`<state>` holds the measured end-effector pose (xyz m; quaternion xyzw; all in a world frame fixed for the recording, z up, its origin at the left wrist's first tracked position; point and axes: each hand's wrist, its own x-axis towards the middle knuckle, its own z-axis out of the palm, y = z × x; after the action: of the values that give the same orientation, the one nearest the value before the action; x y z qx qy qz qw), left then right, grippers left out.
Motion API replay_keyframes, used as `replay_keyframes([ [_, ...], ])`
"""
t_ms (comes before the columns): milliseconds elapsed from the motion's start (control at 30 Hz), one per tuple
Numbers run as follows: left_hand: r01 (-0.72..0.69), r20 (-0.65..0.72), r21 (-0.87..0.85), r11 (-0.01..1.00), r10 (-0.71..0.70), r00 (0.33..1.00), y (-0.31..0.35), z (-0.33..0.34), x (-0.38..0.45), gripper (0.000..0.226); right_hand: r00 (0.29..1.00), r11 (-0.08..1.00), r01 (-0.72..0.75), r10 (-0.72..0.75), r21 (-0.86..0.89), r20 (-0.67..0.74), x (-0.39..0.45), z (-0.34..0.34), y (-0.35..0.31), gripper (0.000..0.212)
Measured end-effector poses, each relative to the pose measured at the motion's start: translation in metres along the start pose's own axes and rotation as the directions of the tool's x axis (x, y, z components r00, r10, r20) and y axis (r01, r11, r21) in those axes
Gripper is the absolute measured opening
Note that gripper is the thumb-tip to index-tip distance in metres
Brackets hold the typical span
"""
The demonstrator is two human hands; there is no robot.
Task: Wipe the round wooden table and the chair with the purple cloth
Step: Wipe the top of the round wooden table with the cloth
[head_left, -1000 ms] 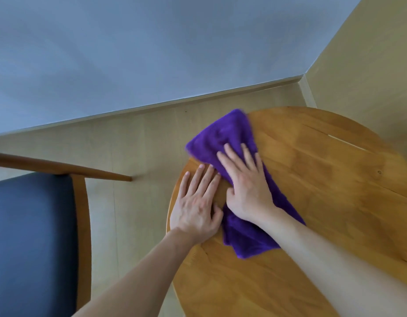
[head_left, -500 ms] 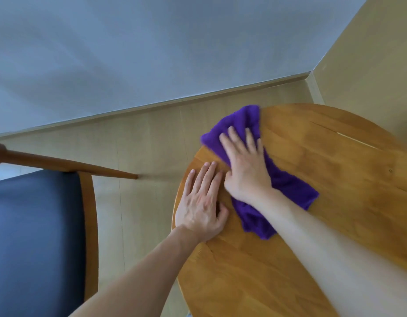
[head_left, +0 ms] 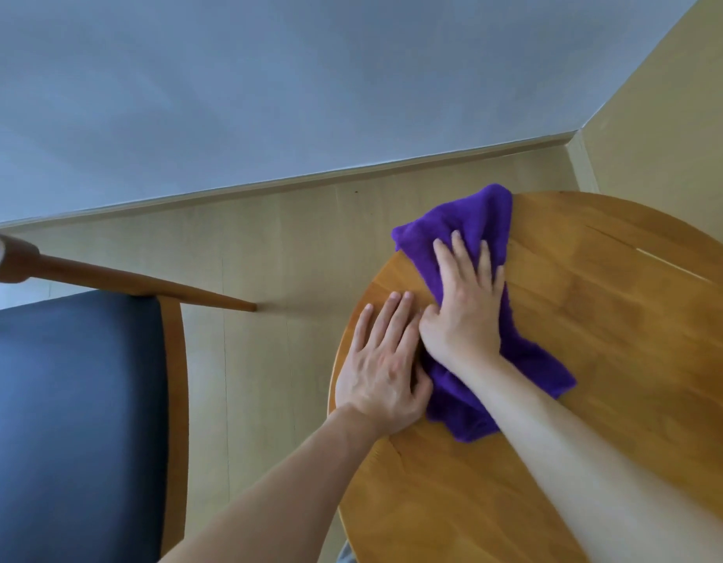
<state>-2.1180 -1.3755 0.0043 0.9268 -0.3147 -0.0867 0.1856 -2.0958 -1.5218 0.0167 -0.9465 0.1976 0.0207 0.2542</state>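
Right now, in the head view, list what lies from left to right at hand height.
chair → bare floor → left hand, flat on the round wooden table → right hand, pressing the purple cloth → the rest of the tabletop.

I see the left hand (head_left: 382, 369) lying flat, palm down, fingers straight and together. The right hand (head_left: 465, 308) also lies palm down with fingers spread; its thumb appears tucked against the left fingers. Both forearms are bare and extended.
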Motion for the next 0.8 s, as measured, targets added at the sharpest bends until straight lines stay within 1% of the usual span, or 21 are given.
replay_keyframes([
  [67,-0.009,0.004,-0.007,1.0,0.009,1.0,0.0,0.001,0.0,0.073,0.99,0.993,0.11,-0.113,0.042,0.086,-0.008,0.002,0.001,0.083],
  [100,-0.01,0.004,-0.012,1.0,0.01,1.0,-0.001,0.001,0.0,0.071,0.972,0.982,0.182,-0.188,0.054,0.142,-0.008,-0.001,0.006,0.082],
  [167,-0.008,0.007,-0.02,1.0,0.008,1.0,0.0,0.001,0.0,0.07,0.914,0.945,0.323,-0.324,0.042,0.245,-0.003,-0.014,0.025,0.086],
  [233,-0.001,0.017,-0.018,1.0,0.001,1.0,0.0,0.001,0.001,0.073,0.857,0.895,0.445,-0.428,0.004,0.286,0.01,-0.028,0.044,0.089],
  [267,0.0,0.02,-0.018,1.0,0.0,1.0,0.0,0.001,0.002,0.075,0.852,0.883,0.47,-0.449,-0.015,0.268,0.017,-0.033,0.051,0.089],
  [300,-0.001,0.025,-0.02,1.0,0.001,1.0,0.0,0.001,0.002,0.076,0.867,0.887,0.462,-0.445,-0.026,0.224,0.023,-0.035,0.055,0.088],
  [367,-0.003,0.027,-0.024,1.0,0.004,1.0,-0.001,0.002,0.002,0.077,0.931,0.934,0.356,-0.354,-0.01,0.089,0.029,-0.03,0.053,0.084],
  [433,-0.002,0.022,-0.024,1.0,0.003,1.0,-0.003,0.003,0.001,0.077,0.982,0.983,0.183,-0.181,0.025,-0.056,0.029,-0.018,0.039,0.081],
  [500,-0.005,0.022,-0.028,1.0,0.006,1.0,-0.003,0.002,0.0,0.076,0.985,0.999,0.008,0.002,0.052,-0.174,0.025,-0.004,0.019,0.079],
  [567,-0.003,0.022,-0.039,0.999,0.004,1.0,-0.004,0.002,0.0,0.077,0.973,0.995,-0.089,0.098,0.052,-0.208,0.02,0.006,0.001,0.08],
  [600,0.003,0.02,-0.048,0.999,-0.002,1.0,-0.004,0.002,0.0,0.078,0.975,0.994,-0.099,0.105,0.04,-0.196,0.018,0.009,-0.004,0.08],
  [633,0.013,0.011,-0.058,0.998,-0.012,1.0,-0.005,0.002,0.0,0.079,0.983,0.997,-0.08,0.082,0.02,-0.167,0.015,0.01,-0.005,0.081],
  [667,0.023,-0.001,-0.064,0.998,-0.023,1.0,-0.004,0.001,0.0,0.078,0.993,1.0,-0.021,0.02,-0.006,-0.119,0.012,0.009,-0.002,0.082],
  [700,0.032,-0.013,-0.067,0.997,-0.033,0.999,-0.004,0.001,0.0,0.077,0.995,0.996,0.083,-0.085,-0.039,-0.048,0.011,0.006,0.005,0.084],
  [733,0.038,-0.026,-0.069,0.997,-0.04,0.999,-0.003,0.0,0.0,0.074,0.973,0.971,0.229,-0.226,-0.072,0.046,0.01,0.001,0.013,0.086],
  [767,0.04,-0.042,-0.072,0.997,-0.043,0.998,-0.002,0.0,0.0,0.071,0.918,0.919,0.383,-0.367,-0.096,0.149,0.011,-0.005,0.022,0.088],
  [800,0.039,-0.058,-0.072,0.997,-0.044,0.997,-0.002,0.0,0.0,0.068,0.848,0.855,0.507,-0.473,-0.107,0.238,0.014,-0.011,0.03,0.09],
])
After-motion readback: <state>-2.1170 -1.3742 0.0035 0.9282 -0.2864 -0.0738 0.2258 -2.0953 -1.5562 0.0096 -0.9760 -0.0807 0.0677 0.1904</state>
